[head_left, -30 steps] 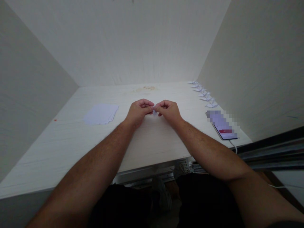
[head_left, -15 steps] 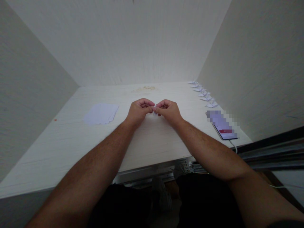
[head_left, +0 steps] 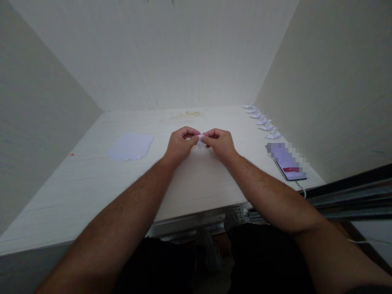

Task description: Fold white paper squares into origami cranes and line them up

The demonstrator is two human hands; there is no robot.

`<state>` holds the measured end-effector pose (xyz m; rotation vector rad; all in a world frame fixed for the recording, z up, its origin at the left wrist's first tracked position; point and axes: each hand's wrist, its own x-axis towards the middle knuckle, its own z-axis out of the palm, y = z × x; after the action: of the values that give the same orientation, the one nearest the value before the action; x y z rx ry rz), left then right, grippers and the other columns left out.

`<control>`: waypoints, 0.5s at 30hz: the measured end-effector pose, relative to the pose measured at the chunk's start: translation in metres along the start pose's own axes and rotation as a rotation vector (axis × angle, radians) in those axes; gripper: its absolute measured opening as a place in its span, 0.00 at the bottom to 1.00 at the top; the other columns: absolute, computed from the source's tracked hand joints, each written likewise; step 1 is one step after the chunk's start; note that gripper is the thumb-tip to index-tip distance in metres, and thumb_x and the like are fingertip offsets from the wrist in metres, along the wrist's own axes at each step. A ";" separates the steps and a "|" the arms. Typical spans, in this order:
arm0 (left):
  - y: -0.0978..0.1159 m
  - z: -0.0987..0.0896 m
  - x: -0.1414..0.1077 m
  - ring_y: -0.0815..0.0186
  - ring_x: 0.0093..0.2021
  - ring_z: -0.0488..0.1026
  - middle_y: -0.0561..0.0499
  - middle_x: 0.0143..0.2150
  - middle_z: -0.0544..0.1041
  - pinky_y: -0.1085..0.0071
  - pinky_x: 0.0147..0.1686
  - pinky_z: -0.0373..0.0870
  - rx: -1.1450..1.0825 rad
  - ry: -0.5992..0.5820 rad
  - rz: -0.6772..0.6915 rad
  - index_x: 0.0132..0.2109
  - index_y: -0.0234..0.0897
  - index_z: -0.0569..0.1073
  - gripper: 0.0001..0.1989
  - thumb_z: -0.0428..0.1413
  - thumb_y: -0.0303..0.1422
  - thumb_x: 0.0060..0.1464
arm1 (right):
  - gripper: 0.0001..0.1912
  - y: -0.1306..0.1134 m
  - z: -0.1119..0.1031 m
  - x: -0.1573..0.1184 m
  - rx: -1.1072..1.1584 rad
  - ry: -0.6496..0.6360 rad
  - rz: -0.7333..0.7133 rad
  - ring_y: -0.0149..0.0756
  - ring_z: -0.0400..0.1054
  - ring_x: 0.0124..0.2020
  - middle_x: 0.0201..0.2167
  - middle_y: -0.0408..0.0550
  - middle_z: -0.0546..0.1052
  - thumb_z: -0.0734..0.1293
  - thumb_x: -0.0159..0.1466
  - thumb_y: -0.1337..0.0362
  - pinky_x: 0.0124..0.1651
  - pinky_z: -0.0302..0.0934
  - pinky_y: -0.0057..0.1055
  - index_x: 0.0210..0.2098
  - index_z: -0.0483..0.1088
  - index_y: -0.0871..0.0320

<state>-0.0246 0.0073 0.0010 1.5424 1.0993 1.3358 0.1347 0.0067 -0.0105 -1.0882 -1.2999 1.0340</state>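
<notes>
Small folded paper (head_left: 200,142), Tight Pinch, Little Margin

From where I stand, the likeliest trouble is a tear or a crooked crease. The left hand (head_left: 181,142) and the right hand (head_left: 221,143) each pinch a side of the paper between thumb and fingers, almost meeting; if one pulls harder than the other, so slight a piece could split or skew. The digits also cover much of it, so a crease running off line might go unnoticed. Should either grip loosen, I'd expect the paper to slip out, since there is so little to hold.

A second risk lies toward the near right corner of the table (head_left: 196,175). The phone (head_left: 286,162) rests there, and its cable (head_left: 301,188) runs down by the near edge, close to the right forearm (head_left: 269,192). An outward swing of that arm could snag it and drag the phone.

As for the paper, it is at mid-table, about halfway between the left and right edges. It is white, plain and tiny beside the hands, with a pale bit showing below the fingers on the near-edge side. I can't make out its full shape. It matches the white of the fanned sheets (head_left: 131,146) toward the left edge and the pointed paper figures (head_left: 272,135) lined up along the right edge from the far corner.
</notes>
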 end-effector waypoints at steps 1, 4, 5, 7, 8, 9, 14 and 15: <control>0.000 0.000 0.000 0.67 0.35 0.75 0.49 0.34 0.81 0.68 0.41 0.72 0.011 0.000 0.017 0.35 0.35 0.79 0.06 0.65 0.29 0.46 | 0.13 0.000 0.000 0.000 0.000 0.000 -0.002 0.28 0.66 0.22 0.22 0.42 0.76 0.77 0.49 0.58 0.26 0.64 0.28 0.26 0.73 0.58; -0.002 0.001 0.000 0.64 0.42 0.78 0.46 0.41 0.83 0.65 0.49 0.72 -0.029 -0.015 0.031 0.35 0.35 0.79 0.07 0.66 0.30 0.47 | 0.12 0.001 0.001 0.000 0.007 -0.003 -0.025 0.28 0.67 0.23 0.24 0.43 0.77 0.76 0.50 0.58 0.27 0.64 0.28 0.27 0.74 0.58; -0.003 0.002 0.000 0.64 0.42 0.78 0.45 0.42 0.83 0.64 0.49 0.72 -0.048 -0.023 0.025 0.35 0.34 0.79 0.07 0.66 0.31 0.47 | 0.11 0.002 0.001 0.000 0.006 -0.003 -0.037 0.28 0.67 0.23 0.24 0.42 0.77 0.76 0.51 0.58 0.27 0.64 0.28 0.28 0.74 0.58; -0.003 0.002 0.000 0.64 0.40 0.78 0.45 0.40 0.83 0.65 0.46 0.73 -0.054 -0.026 0.012 0.35 0.34 0.78 0.07 0.65 0.31 0.47 | 0.11 0.003 0.000 0.000 -0.008 0.004 -0.060 0.28 0.66 0.22 0.23 0.42 0.76 0.75 0.51 0.58 0.27 0.63 0.28 0.28 0.74 0.58; -0.003 0.003 0.000 0.65 0.38 0.78 0.46 0.38 0.83 0.65 0.44 0.73 -0.038 -0.020 0.010 0.35 0.34 0.78 0.07 0.65 0.31 0.47 | 0.11 0.004 0.000 0.000 -0.019 0.007 -0.067 0.28 0.65 0.22 0.22 0.41 0.75 0.75 0.51 0.58 0.26 0.62 0.28 0.27 0.74 0.58; -0.003 0.003 0.000 0.65 0.36 0.77 0.47 0.36 0.82 0.66 0.42 0.73 -0.013 -0.010 0.012 0.35 0.34 0.79 0.07 0.65 0.31 0.47 | 0.11 0.004 0.001 0.000 -0.032 0.009 -0.071 0.28 0.65 0.22 0.21 0.41 0.74 0.75 0.51 0.58 0.26 0.62 0.28 0.27 0.74 0.58; 0.000 0.002 -0.001 0.67 0.31 0.74 0.50 0.31 0.80 0.70 0.35 0.70 0.056 0.046 0.030 0.33 0.35 0.78 0.05 0.64 0.30 0.46 | 0.12 0.004 0.002 0.001 -0.009 0.030 -0.066 0.27 0.66 0.24 0.23 0.39 0.74 0.75 0.50 0.61 0.28 0.63 0.27 0.29 0.70 0.57; 0.000 0.002 0.000 0.68 0.31 0.73 0.51 0.30 0.79 0.70 0.35 0.70 0.051 0.057 0.035 0.33 0.35 0.78 0.05 0.64 0.29 0.46 | 0.13 0.004 0.003 0.002 0.015 0.039 -0.065 0.27 0.66 0.24 0.24 0.38 0.73 0.75 0.49 0.62 0.28 0.63 0.27 0.30 0.69 0.56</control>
<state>-0.0226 0.0068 0.0007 1.5757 1.1545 1.3932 0.1318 0.0093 -0.0144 -1.0432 -1.2860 0.9691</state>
